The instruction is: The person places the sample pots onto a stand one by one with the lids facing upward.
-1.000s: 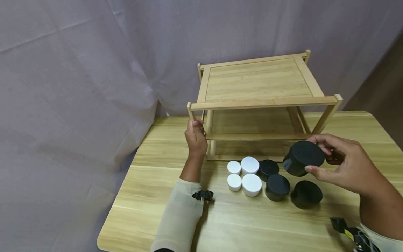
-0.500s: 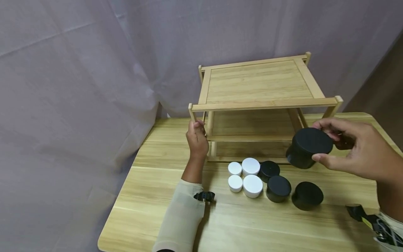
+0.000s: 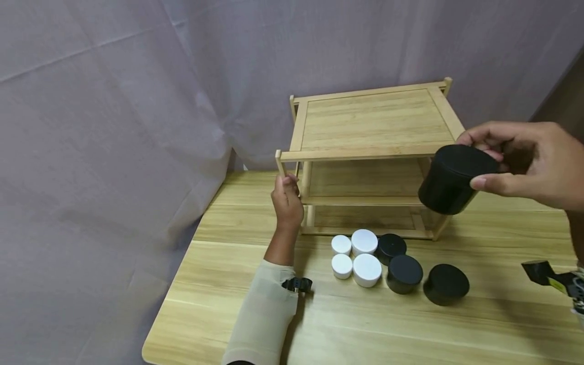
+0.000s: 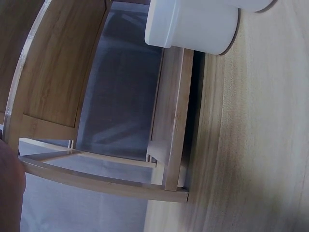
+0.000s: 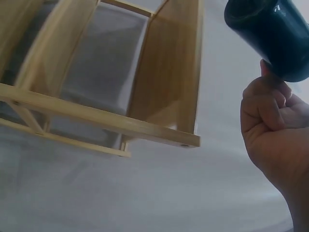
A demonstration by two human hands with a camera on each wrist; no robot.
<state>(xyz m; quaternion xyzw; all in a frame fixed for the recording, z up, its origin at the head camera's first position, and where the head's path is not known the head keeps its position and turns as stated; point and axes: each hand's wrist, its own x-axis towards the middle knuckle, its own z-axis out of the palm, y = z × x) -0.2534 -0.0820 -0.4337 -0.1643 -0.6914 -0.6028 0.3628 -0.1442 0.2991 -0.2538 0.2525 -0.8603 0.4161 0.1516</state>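
Observation:
My right hand (image 3: 543, 165) pinches a large black lidded jar (image 3: 449, 185) between thumb and fingers. In the head view it overlaps the front right corner of a three-tier wooden shelf rack (image 3: 371, 119). From the right wrist view, the jar (image 5: 273, 36) is up near the rack's top board (image 5: 169, 63), off to its side. My left hand (image 3: 287, 203) grips the rack's front left post; only part of that hand (image 4: 9, 188) shows in the left wrist view. Three black jars (image 3: 404, 274) and several smaller white jars (image 3: 367, 268) stand on the table before the rack.
The rack stands on a light wooden table (image 3: 219, 284) with rounded corners. Behind and to the left hangs a grey curtain (image 3: 128, 126). The black jar (image 3: 446, 284) at the right end of the group sits slightly apart from the others.
My right hand has lifted the black jar up and to the right, from low before the rack to the height of its top shelf. The left hand keeps its grip on the post.

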